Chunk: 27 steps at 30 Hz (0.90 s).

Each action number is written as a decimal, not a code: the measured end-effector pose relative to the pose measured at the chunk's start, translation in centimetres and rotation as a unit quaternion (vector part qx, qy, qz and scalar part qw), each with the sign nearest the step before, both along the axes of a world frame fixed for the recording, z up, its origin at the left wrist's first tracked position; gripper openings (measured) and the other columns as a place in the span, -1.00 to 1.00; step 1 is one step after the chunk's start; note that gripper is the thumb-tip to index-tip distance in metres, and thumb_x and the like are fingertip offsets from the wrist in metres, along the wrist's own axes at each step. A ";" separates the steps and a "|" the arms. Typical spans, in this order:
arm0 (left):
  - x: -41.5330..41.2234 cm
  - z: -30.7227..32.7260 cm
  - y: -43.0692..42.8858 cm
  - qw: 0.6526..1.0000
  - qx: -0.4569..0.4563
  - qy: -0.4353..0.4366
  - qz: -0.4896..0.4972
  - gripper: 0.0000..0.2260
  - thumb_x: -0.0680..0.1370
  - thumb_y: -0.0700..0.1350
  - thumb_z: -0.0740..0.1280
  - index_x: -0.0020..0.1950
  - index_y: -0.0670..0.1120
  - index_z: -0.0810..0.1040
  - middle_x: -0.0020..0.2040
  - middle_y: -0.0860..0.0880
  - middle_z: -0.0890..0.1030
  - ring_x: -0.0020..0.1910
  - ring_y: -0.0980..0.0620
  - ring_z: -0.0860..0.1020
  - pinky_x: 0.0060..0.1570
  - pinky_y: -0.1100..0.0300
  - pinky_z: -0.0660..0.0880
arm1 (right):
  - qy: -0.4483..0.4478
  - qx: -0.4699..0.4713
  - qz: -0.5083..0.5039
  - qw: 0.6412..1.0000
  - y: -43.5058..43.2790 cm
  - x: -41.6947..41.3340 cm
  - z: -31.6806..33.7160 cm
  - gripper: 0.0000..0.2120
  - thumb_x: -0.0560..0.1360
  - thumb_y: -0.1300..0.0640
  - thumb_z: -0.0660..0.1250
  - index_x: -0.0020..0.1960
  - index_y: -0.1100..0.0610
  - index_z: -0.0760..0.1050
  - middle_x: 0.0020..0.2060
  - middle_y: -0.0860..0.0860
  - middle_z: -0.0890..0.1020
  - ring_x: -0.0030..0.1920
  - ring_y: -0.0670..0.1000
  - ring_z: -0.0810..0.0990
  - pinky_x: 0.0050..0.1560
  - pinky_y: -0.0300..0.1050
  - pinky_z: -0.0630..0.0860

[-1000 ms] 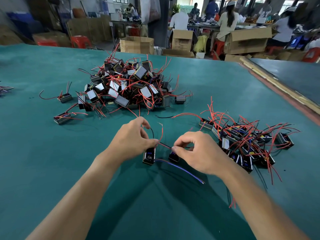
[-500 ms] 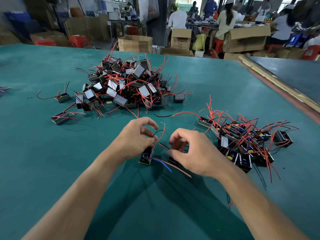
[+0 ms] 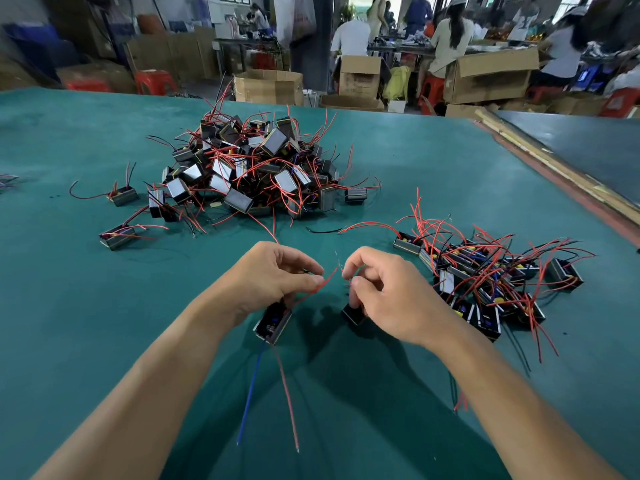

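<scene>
Left hand (image 3: 273,275) pinches the red lead (image 3: 325,280), which runs toward 1 o'clock from its module (image 3: 273,323). Right hand (image 3: 391,292), at 3 o'clock of the left, pinches the second lead (image 3: 342,270) above the second module (image 3: 353,315). The two lead tips stand just apart.

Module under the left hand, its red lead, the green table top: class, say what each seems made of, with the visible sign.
Module: probably black plastic casing, matt, with a lighter, metal-looking side band. Red lead: flexible wire in red plastic insulation; it bends in smooth curves. Green table top: matt cloth or rubber mat; no glare, soft shadows, which one is unclear.
</scene>
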<state>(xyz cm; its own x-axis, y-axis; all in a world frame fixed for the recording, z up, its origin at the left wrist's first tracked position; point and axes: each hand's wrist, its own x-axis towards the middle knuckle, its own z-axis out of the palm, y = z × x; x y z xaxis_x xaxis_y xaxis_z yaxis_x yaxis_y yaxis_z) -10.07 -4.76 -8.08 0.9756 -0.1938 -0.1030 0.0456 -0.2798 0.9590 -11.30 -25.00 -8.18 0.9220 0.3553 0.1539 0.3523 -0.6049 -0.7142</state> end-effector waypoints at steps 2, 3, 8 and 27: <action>0.0 0.0 0.1 1.000 0.000 0.006 -0.003 -0.94 0.44 -0.27 0.50 -0.12 -0.22 0.67 -0.42 -0.04 0.54 -0.50 0.10 0.37 -0.48 0.34 0.33 | 0.012 0.001 0.002 1.000 0.0 0.0 0.0 -0.75 0.56 0.29 0.17 -0.11 -0.06 0.42 -0.39 -0.15 0.66 -0.45 -0.13 0.50 -0.27 -0.17 0.45; 0.0 0.0 0.1 1.000 0.005 0.007 -0.004 -0.94 0.43 -0.25 0.51 -0.15 -0.19 0.67 -0.44 0.00 0.54 -0.52 0.14 0.36 -0.49 0.36 0.31 | 0.020 0.006 0.002 1.000 0.1 0.0 0.0 -0.74 0.57 0.29 0.17 -0.11 -0.06 0.43 -0.40 -0.14 0.66 -0.46 -0.12 0.50 -0.27 -0.17 0.45; 0.1 -0.2 0.1 0.999 0.041 -0.018 0.010 -0.90 0.47 -0.16 0.50 -0.23 -0.13 0.65 -0.44 -0.02 0.51 -0.53 0.12 0.29 -0.51 0.33 0.24 | 0.050 0.029 -0.005 0.998 0.0 0.3 -0.1 -0.76 0.56 0.28 0.15 -0.07 -0.05 0.43 -0.42 -0.07 0.67 -0.48 -0.08 0.49 -0.31 -0.11 0.49; 0.5 -0.5 1.3 0.990 0.137 -0.020 -0.006 -0.47 0.07 0.09 0.68 -0.10 -0.07 0.58 -0.49 0.12 0.34 -0.49 0.10 0.24 -0.43 0.21 0.21 | 0.014 0.073 -0.013 0.997 -0.7 0.8 -0.5 -0.93 0.40 0.11 0.39 -0.18 0.00 0.49 -0.46 -0.05 0.63 -0.50 -0.10 0.47 -0.30 -0.17 0.42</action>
